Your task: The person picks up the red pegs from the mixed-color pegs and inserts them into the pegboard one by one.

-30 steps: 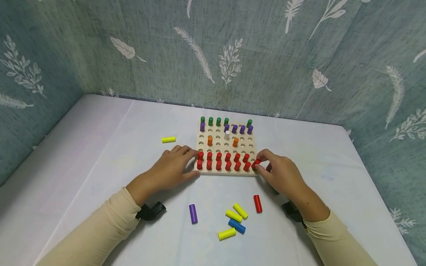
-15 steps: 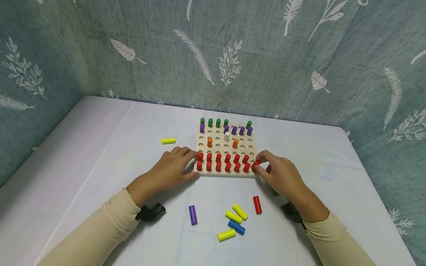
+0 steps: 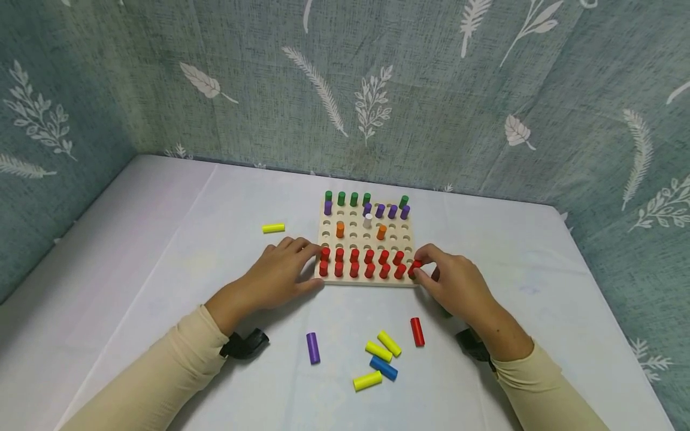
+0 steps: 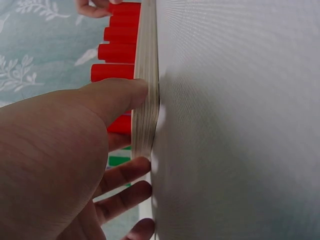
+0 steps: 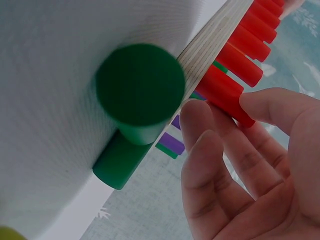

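A wooden pegboard (image 3: 366, 284) lies on the white table, with two front rows of red pegs. At its front right corner my right hand (image 3: 460, 284) pinches a red peg (image 3: 415, 269) between thumb and fingers. In the right wrist view that red peg (image 5: 227, 97) stands at the end of the row, its lower end at the board. My left hand (image 3: 280, 272) rests against the board's left side, fingers loosely extended. The left wrist view has its thumb touching the board's edge (image 4: 146, 60) near the corner.
Behind the red rows stand orange, white, purple and green pegs. Loose in front lie a purple peg (image 3: 313, 348), a red peg (image 3: 417, 331), a blue peg (image 3: 384, 367) and several yellow pegs (image 3: 368, 381). Two green pegs (image 5: 120, 160) lie beside the board under my right hand.
The red peg in my right hand has gone from tilted over the corner to more upright, and the dark hole below it no longer shows. My left hand keeps its place.
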`<action>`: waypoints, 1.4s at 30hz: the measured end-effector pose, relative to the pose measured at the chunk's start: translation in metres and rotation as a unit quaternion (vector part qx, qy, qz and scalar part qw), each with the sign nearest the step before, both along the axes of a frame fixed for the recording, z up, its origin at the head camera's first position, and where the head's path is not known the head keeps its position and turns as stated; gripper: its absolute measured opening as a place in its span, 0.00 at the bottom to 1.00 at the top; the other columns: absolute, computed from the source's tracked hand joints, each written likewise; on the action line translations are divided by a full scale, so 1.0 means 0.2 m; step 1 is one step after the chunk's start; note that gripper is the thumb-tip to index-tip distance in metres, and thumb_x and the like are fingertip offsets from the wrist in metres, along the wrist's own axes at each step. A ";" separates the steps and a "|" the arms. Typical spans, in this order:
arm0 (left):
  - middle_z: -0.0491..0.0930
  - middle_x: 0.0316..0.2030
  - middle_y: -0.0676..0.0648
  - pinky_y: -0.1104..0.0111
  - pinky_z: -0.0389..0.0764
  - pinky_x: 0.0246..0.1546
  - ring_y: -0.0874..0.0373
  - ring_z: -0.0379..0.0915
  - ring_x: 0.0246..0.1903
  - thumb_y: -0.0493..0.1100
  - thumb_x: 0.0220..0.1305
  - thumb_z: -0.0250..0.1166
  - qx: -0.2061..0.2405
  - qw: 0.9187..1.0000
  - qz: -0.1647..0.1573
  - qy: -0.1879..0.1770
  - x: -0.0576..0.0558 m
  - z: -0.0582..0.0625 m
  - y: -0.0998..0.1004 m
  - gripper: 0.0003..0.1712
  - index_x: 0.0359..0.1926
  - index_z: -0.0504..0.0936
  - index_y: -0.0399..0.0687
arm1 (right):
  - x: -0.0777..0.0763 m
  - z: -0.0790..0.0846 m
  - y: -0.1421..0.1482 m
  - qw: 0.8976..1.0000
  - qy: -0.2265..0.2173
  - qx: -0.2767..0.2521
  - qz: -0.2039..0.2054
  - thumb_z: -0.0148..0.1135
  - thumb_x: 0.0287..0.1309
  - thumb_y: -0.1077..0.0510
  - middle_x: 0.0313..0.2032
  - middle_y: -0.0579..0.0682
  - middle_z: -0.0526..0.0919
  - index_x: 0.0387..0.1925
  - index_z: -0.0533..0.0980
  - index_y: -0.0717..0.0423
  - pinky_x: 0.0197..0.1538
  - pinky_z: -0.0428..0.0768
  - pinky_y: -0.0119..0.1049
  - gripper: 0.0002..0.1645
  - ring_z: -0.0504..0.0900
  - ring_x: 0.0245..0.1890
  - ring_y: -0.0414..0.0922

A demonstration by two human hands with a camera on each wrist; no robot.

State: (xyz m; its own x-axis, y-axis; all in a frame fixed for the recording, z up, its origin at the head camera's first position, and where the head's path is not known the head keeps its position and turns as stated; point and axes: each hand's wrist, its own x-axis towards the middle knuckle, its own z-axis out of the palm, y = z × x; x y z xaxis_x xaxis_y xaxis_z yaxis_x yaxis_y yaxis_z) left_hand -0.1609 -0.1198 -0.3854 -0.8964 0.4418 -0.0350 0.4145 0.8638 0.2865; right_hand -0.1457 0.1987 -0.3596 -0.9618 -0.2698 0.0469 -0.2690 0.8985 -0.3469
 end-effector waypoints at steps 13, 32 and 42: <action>0.74 0.63 0.45 0.45 0.73 0.60 0.46 0.68 0.63 0.61 0.59 0.71 0.001 1.000 -0.002 -0.001 0.00 0.00 0.00 0.39 0.68 0.72 0.54 | 0.00 0.00 0.00 1.000 -0.001 0.003 0.002 0.67 0.62 0.55 0.43 0.49 0.88 0.51 0.77 0.51 0.28 0.74 0.30 0.16 0.75 0.24 0.38; 0.73 0.62 0.44 0.46 0.73 0.60 0.46 0.67 0.63 0.61 0.60 0.68 0.002 1.000 0.003 0.007 0.00 -0.01 0.01 0.37 0.67 0.71 0.53 | 0.00 0.00 -0.01 1.000 -0.004 -0.001 0.006 0.67 0.62 0.56 0.45 0.50 0.87 0.51 0.76 0.52 0.28 0.73 0.30 0.17 0.74 0.24 0.38; 0.73 0.62 0.43 0.45 0.73 0.60 0.46 0.66 0.63 0.61 0.60 0.68 -0.001 1.000 0.005 0.010 0.00 -0.01 0.01 0.37 0.67 0.71 0.53 | 0.02 -0.01 -0.03 1.000 -0.009 -0.011 0.018 0.65 0.64 0.56 0.43 0.49 0.88 0.51 0.76 0.52 0.29 0.74 0.30 0.15 0.75 0.25 0.38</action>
State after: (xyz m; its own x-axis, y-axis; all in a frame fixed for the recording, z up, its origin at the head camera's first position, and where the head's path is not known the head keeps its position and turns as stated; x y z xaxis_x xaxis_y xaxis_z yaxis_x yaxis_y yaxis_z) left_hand -0.1607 -0.1179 -0.3879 -0.9010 0.4334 -0.0173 0.4123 0.8682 0.2761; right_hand -0.1427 0.1936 -0.3610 -0.9522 -0.3035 0.0356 -0.2945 0.8806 -0.3713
